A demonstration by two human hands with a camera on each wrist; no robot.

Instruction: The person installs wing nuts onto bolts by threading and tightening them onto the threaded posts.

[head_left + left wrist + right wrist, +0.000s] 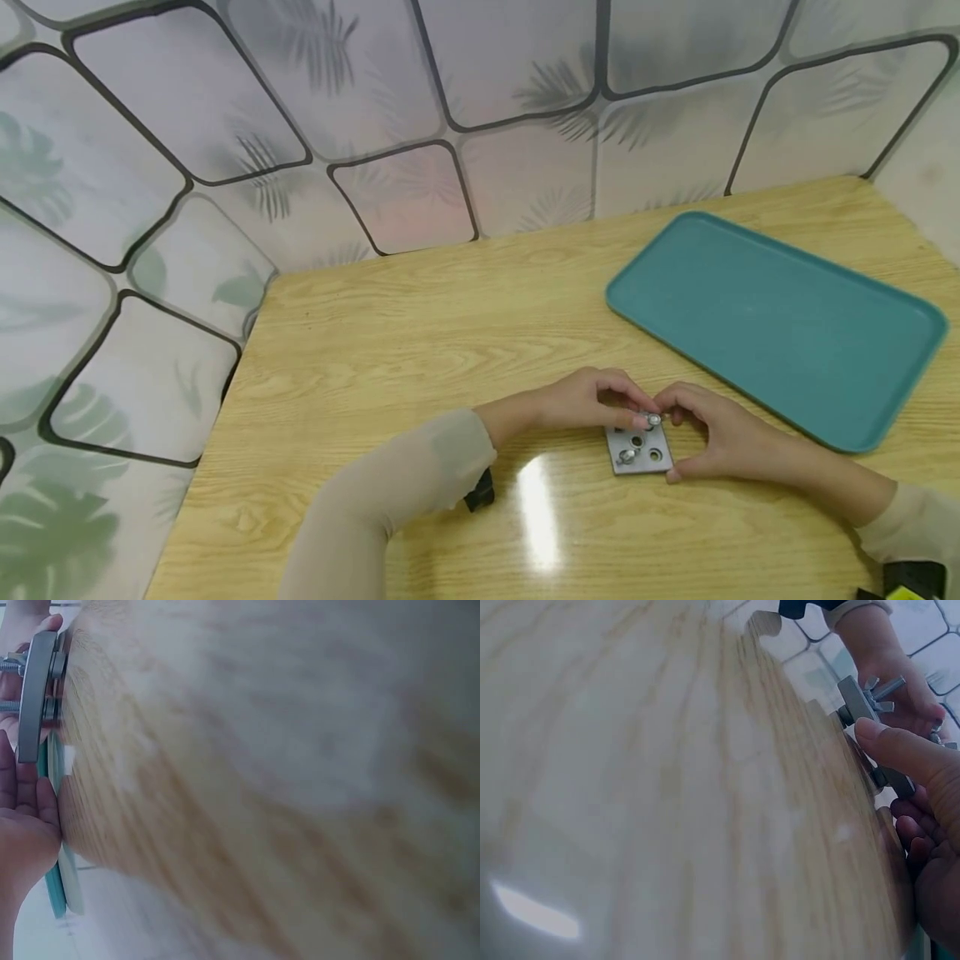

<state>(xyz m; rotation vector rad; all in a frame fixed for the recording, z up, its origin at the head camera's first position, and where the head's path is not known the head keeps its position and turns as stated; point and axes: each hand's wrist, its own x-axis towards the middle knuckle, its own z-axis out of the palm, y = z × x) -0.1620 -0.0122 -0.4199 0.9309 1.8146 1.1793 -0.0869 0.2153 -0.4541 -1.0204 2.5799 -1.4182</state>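
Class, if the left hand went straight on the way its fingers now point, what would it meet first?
Beyond the wing nut at its fingertips, the left hand would probably meet the right hand first; whether the two touch is unclear.

Right of centre, low in the head view, the square silver-grey plate [645,464] looks like smooth metal with a dull sheen; its silver wing nuts [627,456] and threaded bolts [9,706] look like shinier metal. The rectangular teal tray [780,325] at right seems smooth, matt plastic. The pale yellow, wood-grained counter [420,350] is glossy, with a white glare [538,517] at lower centre. The beige sleeves [405,467] look like matt cloth.
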